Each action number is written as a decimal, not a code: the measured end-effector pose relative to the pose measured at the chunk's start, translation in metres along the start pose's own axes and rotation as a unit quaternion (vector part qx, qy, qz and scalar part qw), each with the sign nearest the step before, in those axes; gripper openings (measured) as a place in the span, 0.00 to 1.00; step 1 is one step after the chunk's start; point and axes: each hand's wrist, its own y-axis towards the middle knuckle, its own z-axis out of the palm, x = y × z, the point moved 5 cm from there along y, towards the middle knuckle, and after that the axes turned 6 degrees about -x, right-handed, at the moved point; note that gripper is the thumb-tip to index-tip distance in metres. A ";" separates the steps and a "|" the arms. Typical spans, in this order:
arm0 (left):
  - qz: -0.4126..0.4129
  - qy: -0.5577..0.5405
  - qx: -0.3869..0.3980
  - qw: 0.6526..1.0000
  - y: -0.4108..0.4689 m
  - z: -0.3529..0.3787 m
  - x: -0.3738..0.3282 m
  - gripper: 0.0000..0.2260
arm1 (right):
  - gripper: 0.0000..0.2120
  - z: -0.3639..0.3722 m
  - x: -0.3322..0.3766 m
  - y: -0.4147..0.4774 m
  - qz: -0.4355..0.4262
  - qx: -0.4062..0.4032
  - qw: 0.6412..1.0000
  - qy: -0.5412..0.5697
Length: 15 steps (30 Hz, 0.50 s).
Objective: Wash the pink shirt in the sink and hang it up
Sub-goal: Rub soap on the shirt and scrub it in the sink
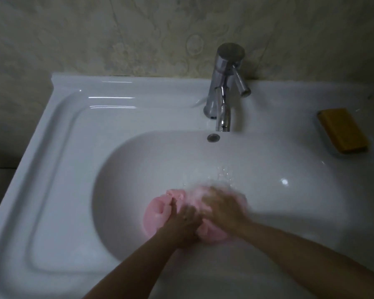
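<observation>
Low in the bowl of the white sink (138,117), toward the near rim: pink shirt (154,214), bunched into a wet lump. Gripped at its middle by left hand (186,219), fingers (173,205) curled into the cloth, a rounded fold bulging out to the left of that clasp. Covered on its right part by right hand (222,208), laid over the top of the fabric; too blurred to tell whether clenched on the cloth or pressed flat. Hands touching each other over the lump, pink showing left of, beyond and below them. Splashed water (222,171) on the bowl just beyond the right hand. Chrome faucet (224,104) on the back ledge, spout over the bowl, round overflow opening (213,138) just beneath. Yellow soap bar (343,130) on the right ledge, well apart from the shirt. Patterned wall tile (117,39) behind.
</observation>
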 end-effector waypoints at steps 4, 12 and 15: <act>-0.021 -0.085 0.003 0.996 0.005 0.004 0.010 0.30 | 0.11 -0.006 -0.035 0.046 0.038 0.007 0.999 -0.035; -0.025 -0.032 0.030 0.999 0.004 -0.006 0.008 0.24 | 0.17 0.001 0.002 -0.013 -0.156 0.051 0.986 -0.029; 0.003 -0.032 -0.008 0.999 0.008 -0.006 0.015 0.24 | 0.13 0.006 -0.027 0.040 -0.004 0.054 0.998 -0.019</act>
